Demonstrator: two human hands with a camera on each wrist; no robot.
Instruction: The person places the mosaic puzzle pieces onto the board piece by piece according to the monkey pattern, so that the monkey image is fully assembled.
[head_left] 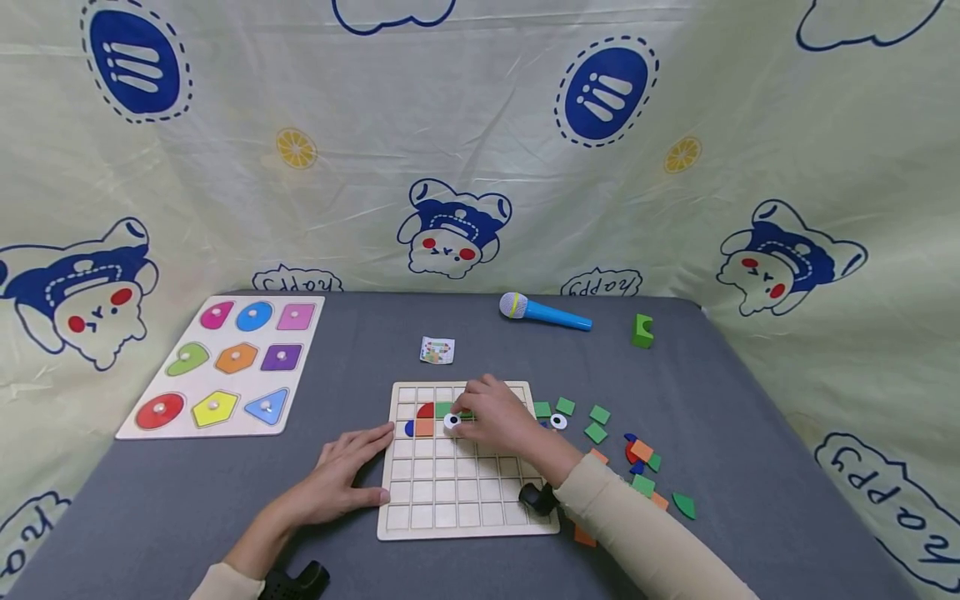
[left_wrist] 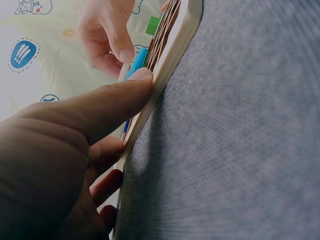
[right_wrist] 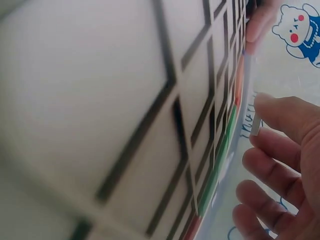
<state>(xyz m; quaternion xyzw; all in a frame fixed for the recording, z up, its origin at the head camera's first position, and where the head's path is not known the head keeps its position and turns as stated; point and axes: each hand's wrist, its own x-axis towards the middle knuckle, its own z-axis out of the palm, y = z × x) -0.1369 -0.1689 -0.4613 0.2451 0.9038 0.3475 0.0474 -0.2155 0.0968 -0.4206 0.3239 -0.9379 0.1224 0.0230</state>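
A pale wooden grid board (head_left: 442, 517) lies on the grey table. My left hand (head_left: 341, 471) rests against its left edge, with the thumb touching the rim in the left wrist view. Between thumb and forefinger my right hand (head_left: 501, 421) pinches a white round eye piece (head_left: 452, 421) with a dark centre, over the board's upper rows. In the right wrist view this piece (right_wrist: 256, 125) appears edge-on, apart from the grid. A red curved piece (head_left: 425, 410), a green square (head_left: 443, 409), a blue rounded piece (head_left: 409, 428) and an orange square (head_left: 424, 427) sit in the grid's upper left.
Right of the board lie loose green squares (head_left: 596, 432), orange squares (head_left: 642, 451) and another eye piece (head_left: 558, 422); my right forearm hides some. Behind are a small picture card (head_left: 437, 350), a toy microphone (head_left: 555, 316) and a green block (head_left: 642, 332). A shape puzzle (head_left: 258, 337) lies at left.
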